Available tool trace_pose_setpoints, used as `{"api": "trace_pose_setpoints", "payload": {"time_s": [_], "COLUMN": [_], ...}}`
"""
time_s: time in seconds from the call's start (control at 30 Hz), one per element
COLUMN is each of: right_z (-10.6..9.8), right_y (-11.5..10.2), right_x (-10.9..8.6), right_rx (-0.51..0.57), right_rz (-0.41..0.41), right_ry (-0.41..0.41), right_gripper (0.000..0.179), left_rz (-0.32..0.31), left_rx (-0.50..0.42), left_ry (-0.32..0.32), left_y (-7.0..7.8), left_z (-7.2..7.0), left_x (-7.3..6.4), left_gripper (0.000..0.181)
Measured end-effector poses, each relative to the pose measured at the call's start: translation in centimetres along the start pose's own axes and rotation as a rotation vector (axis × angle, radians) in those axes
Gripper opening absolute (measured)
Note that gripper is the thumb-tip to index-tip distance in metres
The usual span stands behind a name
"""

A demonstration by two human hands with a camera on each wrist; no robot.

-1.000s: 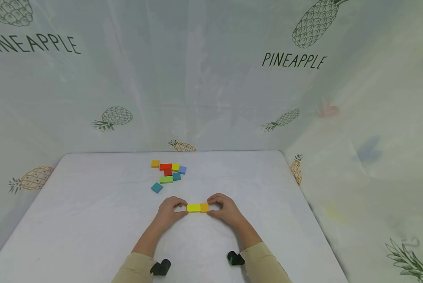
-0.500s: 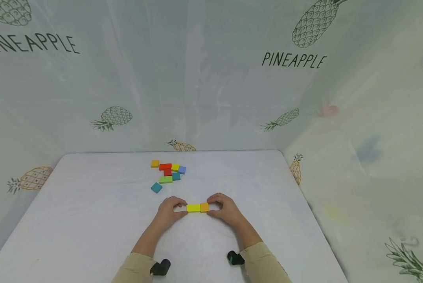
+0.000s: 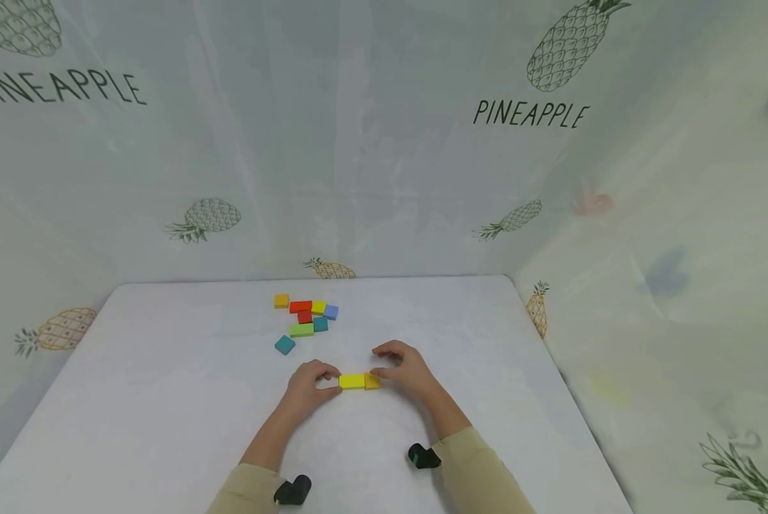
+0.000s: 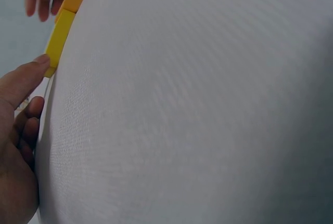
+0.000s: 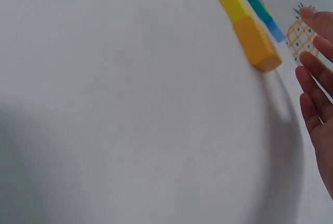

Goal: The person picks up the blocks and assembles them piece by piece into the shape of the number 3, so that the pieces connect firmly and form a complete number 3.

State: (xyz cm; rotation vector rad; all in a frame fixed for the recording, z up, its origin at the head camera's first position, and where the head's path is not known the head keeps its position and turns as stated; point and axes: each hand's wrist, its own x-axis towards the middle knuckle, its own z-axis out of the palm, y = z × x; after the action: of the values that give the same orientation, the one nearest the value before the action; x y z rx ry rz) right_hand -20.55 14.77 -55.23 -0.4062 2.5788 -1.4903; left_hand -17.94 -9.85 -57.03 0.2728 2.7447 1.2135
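Observation:
A long yellow block [image 3: 352, 382] lies end to end with a shorter orange block [image 3: 372, 383] on the white table. My left hand [image 3: 303, 390] pinches the yellow block's left end between thumb and fingers; the left wrist view shows the thumb [image 4: 31, 76] against its side. My right hand [image 3: 410, 371] is raised just over the orange block, fingers parted and holding nothing. In the right wrist view, the right fingers [image 5: 312, 78] are apart from the orange block [image 5: 257, 44], whose free end is exposed.
Beyond the hands lies a loose group of blocks: orange [image 3: 282, 301], red [image 3: 300, 307], yellow [image 3: 318, 308], blue [image 3: 331, 312], green [image 3: 302, 330] and teal [image 3: 285, 345]. A pineapple-print curtain [image 3: 384, 143] hangs behind the table [image 3: 165, 400].
My right hand has let go of the orange block and lifted up and away from it. The left hand keeps its pinch on the yellow block, and both blocks stay in place.

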Motion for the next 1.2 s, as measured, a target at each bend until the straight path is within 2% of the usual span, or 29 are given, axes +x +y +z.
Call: {"api": "trace_pose_setpoints", "payload": {"time_s": [0.23,0.43,0.7,1.0,1.2], "right_z": [0.3,0.9,1.6,2.5,3.0], "right_y": [-1.9,-3.2,-5.0,-4.9,-4.7], "right_x": [3.0,5.4,8.7,11.4,12.8], "right_rx": [0.007,-0.009,-0.083,-0.146,-0.234], "right_rz": [-0.028,0.028,0.052,0.116,0.139], "right_ry": [-0.02,-0.044,-0.074,-0.093,-0.079], "right_gripper": [0.036,0.036,0.036,0.035,0.032], "left_rz": [0.024,0.023,0.037,0.028,0.043], "left_rx": [-0.003,-0.003,0.006,0.008,0.009], "left_ry": [0.009,0.005,0.01,0.015,0.021], "left_y": [-0.2,-0.6,-0.5,-0.1,0.0], "left_z": [0.2,0.4,0.2,0.2,0.0], "left_x": [0.0,-0.1,0.0,0.0,-0.2], "left_gripper": [0.023,0.022,0.023,0.023,0.023]}}
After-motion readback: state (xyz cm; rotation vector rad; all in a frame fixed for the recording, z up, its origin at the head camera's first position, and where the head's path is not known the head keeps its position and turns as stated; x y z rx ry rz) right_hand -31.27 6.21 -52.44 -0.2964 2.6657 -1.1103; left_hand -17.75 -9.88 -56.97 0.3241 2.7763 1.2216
